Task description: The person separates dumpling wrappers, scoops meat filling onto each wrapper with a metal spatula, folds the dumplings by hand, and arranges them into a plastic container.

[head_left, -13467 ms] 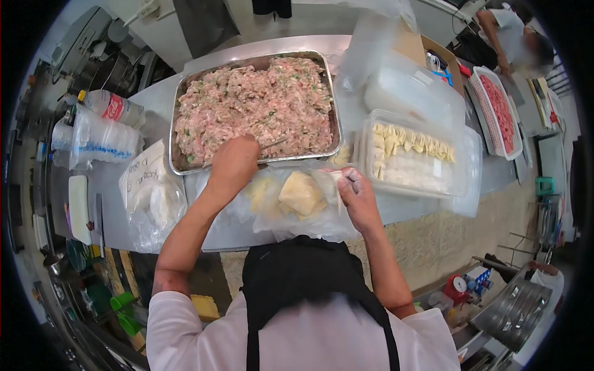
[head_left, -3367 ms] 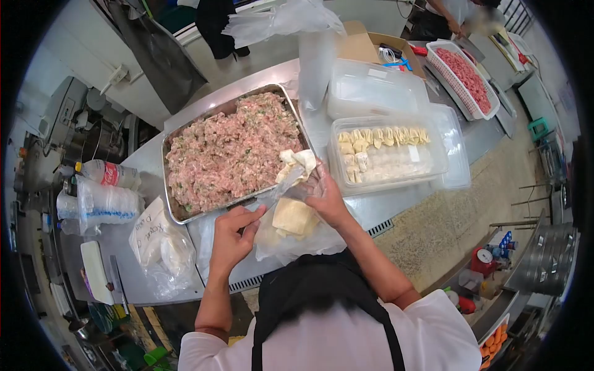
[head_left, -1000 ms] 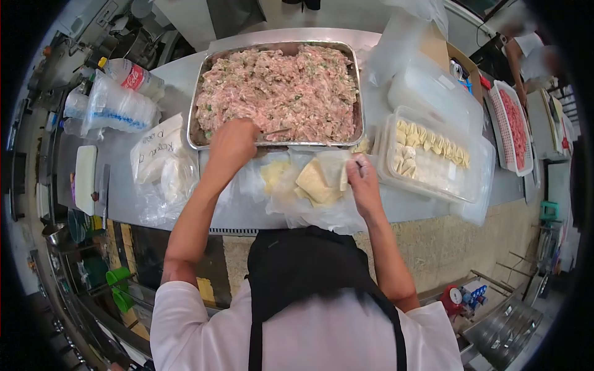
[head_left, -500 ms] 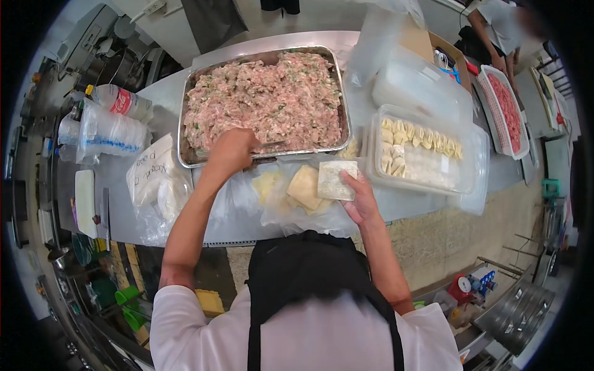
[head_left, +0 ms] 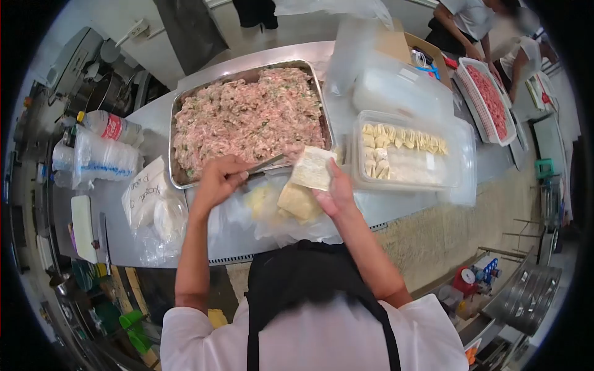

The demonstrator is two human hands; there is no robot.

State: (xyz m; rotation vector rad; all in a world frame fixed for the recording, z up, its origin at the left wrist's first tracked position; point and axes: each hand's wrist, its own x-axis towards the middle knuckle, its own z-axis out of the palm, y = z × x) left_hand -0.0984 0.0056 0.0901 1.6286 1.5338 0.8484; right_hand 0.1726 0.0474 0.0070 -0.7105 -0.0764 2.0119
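One metal spreader point(head_left: 266, 163) in left hand point(head_left: 216, 180), fingers pinching; right hand point(head_left: 337, 194) pinches square wrapper point(head_left: 312, 169). Bottle point(head_left: 132, 132) wears red cola label point(head_left: 112, 127) (handwriting on plastic bag point(head_left: 151, 196) hard to read).

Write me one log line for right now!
left hand: holding metal tool | right hand: holding dough sheet | meat: in tray | dumplings: in plastic box

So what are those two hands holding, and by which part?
The left hand holds a thin metal tool by its near end; the right hand holds a pale square wrapper around its lower right corner.
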